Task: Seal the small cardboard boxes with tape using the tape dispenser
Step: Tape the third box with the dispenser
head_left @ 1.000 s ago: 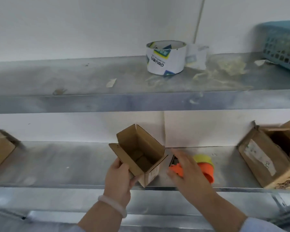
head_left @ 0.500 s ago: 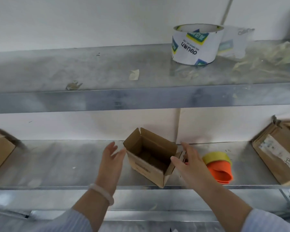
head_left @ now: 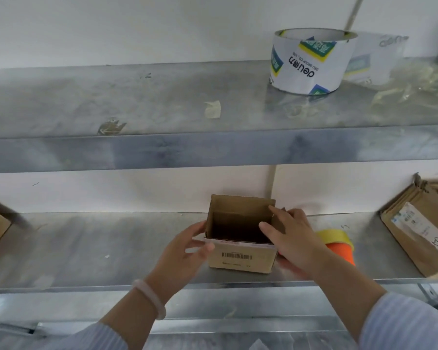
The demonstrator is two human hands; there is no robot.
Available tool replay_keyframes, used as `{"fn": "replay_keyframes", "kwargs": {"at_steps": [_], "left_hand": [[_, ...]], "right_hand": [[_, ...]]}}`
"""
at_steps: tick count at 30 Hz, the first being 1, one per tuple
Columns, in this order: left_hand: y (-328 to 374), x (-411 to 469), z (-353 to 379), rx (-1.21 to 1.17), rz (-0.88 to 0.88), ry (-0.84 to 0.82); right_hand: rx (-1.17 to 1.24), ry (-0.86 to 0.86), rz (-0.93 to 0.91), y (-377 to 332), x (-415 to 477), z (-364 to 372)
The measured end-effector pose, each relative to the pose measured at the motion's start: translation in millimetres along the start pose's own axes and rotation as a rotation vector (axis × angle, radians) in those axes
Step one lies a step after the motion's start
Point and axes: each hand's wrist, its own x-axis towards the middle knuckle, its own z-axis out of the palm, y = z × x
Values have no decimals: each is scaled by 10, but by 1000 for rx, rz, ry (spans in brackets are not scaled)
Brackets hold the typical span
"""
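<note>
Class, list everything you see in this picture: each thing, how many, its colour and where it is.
small box: one, brown, open, middle of lower shelf.
tape dispenser: one, orange with yellow tape, right of small box.
tape roll: one, white, upper shelf.
tape scraps: few, pale, upper shelf.
large boxes: two, brown, lower shelf ends.
shelves: two, grey metal.
bracelet: one, pale, left wrist.
left hand: one, grips small box's left side.
right hand: one, on small box's right rim.

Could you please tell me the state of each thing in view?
Box: upright on lower shelf, top open.
Left hand: grips box's left side.
Right hand: presses box's right edge.
Dispenser: lying beside box, untouched.
Tape roll: on upper shelf, untouched.
Big box: tilted, at right.
</note>
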Motion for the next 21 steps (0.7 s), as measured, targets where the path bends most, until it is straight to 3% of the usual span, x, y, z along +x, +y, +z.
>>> {"fn": "replay_keyframes", "kwargs": {"at_steps": [6,11,18,21], "left_hand": [[-172,-15,75,196,60,-84],[-252,71,117,414,158,-116],[-261,164,149,439,271,-1],[-232,202,191,354,188,22]], "right_hand": [[360,91,-146,153,-182,152],[95,76,-239,317,-222,282],[-23,77,-284,327,-110,149],[14,81,-208,346,-52,74]]}}
